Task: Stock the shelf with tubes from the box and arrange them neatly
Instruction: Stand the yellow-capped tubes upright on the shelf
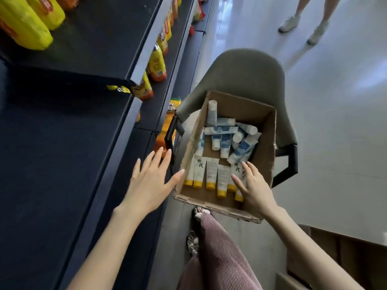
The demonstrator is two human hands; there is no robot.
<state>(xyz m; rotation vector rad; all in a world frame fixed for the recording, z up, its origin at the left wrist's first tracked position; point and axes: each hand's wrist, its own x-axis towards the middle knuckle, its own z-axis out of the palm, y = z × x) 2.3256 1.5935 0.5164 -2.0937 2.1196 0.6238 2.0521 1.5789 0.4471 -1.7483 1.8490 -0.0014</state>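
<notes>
An open cardboard box (265,147) sits on a grey chair. Inside it, white tubes with yellow caps (211,174) lie in a row at the near end, and white and blue tubes (240,149) are piled at the far end. My right hand (253,187) reaches into the box's near right corner, fingers extended over the rightmost yellow-capped tubes. Whether it grips one I cannot tell. My left hand (150,181) hovers spread and empty just left of the box, its thumb close to the box's left wall. The dark shelf (62,153) lies to the left.
The grey chair (247,74) stands in the aisle beside the shelving. Yellow and orange bottles and packs (157,63) fill the upper and farther shelves. Another person's legs (303,17) stand at the far right on the pale floor. A second cardboard box (345,258) sits at lower right.
</notes>
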